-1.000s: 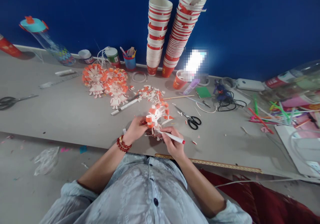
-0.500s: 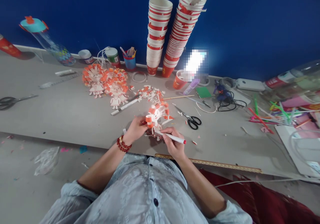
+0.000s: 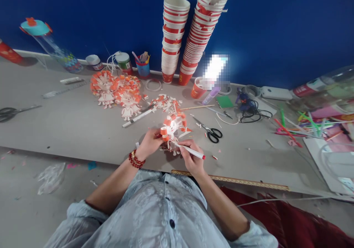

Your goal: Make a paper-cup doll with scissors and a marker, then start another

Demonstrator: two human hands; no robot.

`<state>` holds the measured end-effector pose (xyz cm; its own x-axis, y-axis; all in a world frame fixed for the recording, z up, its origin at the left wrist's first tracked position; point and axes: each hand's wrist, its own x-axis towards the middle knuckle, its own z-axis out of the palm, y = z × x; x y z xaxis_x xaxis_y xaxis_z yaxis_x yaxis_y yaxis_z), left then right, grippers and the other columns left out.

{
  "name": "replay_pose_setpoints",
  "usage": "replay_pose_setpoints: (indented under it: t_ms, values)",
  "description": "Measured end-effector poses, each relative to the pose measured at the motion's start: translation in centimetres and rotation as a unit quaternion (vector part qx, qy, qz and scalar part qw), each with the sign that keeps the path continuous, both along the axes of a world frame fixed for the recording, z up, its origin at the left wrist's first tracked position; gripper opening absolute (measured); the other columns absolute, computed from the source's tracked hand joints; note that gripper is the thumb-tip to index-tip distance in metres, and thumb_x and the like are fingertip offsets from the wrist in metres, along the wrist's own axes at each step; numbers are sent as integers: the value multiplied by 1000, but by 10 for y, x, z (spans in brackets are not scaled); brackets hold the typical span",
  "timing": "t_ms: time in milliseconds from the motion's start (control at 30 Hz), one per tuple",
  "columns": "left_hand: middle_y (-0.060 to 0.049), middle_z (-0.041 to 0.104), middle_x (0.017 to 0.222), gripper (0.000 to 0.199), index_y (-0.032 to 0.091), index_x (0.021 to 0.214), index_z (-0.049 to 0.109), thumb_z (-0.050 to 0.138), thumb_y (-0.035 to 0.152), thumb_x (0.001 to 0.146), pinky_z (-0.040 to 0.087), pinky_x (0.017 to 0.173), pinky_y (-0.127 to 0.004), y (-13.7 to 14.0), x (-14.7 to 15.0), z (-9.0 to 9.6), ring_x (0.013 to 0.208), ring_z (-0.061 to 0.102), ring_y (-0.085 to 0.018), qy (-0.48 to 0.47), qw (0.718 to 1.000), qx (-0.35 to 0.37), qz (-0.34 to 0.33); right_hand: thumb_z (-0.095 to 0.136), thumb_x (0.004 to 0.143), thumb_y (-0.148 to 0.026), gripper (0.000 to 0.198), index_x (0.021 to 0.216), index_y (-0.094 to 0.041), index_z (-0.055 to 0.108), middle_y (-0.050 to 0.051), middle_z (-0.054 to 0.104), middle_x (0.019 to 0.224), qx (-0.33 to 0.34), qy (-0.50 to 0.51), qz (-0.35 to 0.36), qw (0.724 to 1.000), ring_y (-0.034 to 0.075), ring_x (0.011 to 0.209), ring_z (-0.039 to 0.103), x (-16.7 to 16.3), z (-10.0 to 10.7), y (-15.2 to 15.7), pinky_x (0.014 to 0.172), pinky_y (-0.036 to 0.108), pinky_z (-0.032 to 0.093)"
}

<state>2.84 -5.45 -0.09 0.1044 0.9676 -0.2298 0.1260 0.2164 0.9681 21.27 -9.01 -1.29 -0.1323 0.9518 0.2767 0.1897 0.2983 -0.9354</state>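
Observation:
My left hand is closed on the left edge of a paper doll, a white figure with a drawn face, a dress and curled orange-and-white strips around its head. In my right hand is a white marker pen with a red end, gripped like a writing tool. Its tip meets the doll's dress, where red lines show. Just right of the doll lie black-handled scissors, and beyond it sits a heap of orange and white paper scraps.
Similar finished-looking paper dolls lie left of centre. Tall paper cup stacks stand against the blue wall. A utility knife lies nearby. More scissors rest far left; straws and clutter fill the right.
The marker tip has shifted slightly on the doll's dress. Both hands keep their grips, and the rest of the table looks the same.

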Motion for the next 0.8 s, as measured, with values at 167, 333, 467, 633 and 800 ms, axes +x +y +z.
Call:
replay_pose_setpoints:
  t_ms: [167,333,467,633,800]
  values:
    - [0,70,66,18,15,71,67,69,33,72,50,60,-25,0,0,0,64,64,-17,2,1000,2,4,55,91,-24,10,95,-21,64,3,70,73,1,-19,3,1000,17,61,63,-1,1,1,56,28,48]
    - [-1,71,68,19,15,72,69,69,34,72,50,61,-26,0,-1,-1,66,65,-19,11,1000,2,0,54,91,-26,11,92,-21,64,2,67,69,4,-1,-6,1000,16,57,61,2,-1,-1,55,29,49]
    - [-1,71,67,17,15,72,68,68,32,72,50,61,-25,0,0,1,65,64,-18,15,1000,-1,5,55,91,-26,10,93,-21,64,2,68,69,-10,6,-3,1000,17,58,62,1,0,-1,54,28,48]
    - [-1,71,68,16,15,72,67,68,31,73,49,62,-25,0,0,1,66,64,-18,8,1000,0,3,56,90,-23,9,92,-21,65,1,67,69,-6,2,11,1000,15,56,60,1,0,-1,52,27,46]
    - [-1,70,69,18,14,73,68,68,32,73,49,63,-25,0,-1,0,67,64,-18,16,1000,4,-2,54,90,-22,13,85,-20,65,0,65,64,11,1,15,1000,14,52,55,3,0,-1,51,26,44]
